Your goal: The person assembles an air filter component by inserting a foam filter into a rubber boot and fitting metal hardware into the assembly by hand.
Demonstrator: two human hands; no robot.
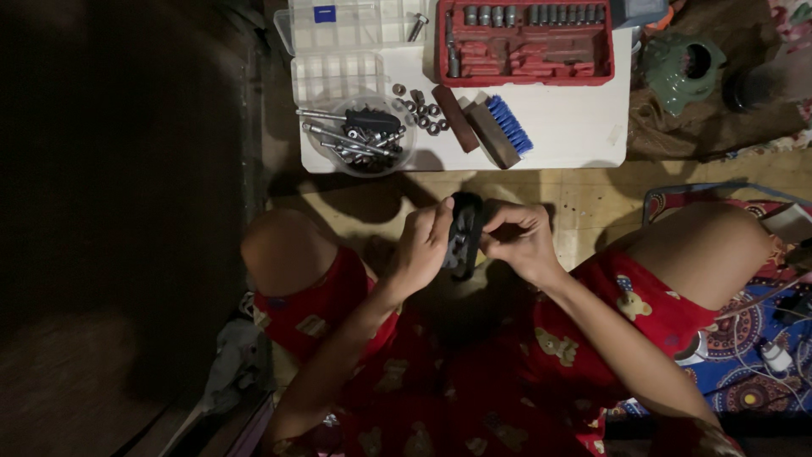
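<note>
Head view. A black, elongated plastic part with holes along its face (464, 234) was held upright between the knees, its long axis running nearly top to bottom of the frame and its upper end pointing toward the white rectangular board (575, 127). The left hand (420, 250) clasped the part's left edge with curled fingers, thumb near the top. The right hand (520, 241) pinched its right edge, fingertips drawn together on the rim. Which face of the part turned toward the camera could not be told.

The part hung above a tan wooden floor (592, 199), clear of the board's near edge, with open floor between the two. On the board lay a red moulded socket case (524, 42), a clear compartmented plastic box (338, 76), a round clear bowl of metal bolts and bits (359, 140), loose steel nuts (423, 112), and a wooden-backed brush with blue bristles (501, 129). A green ceramic vessel (681, 69) stood to the right of the board. The left side of the room lay in deep shadow; a patterned blue mat (744, 364) bordered the right knee.
</note>
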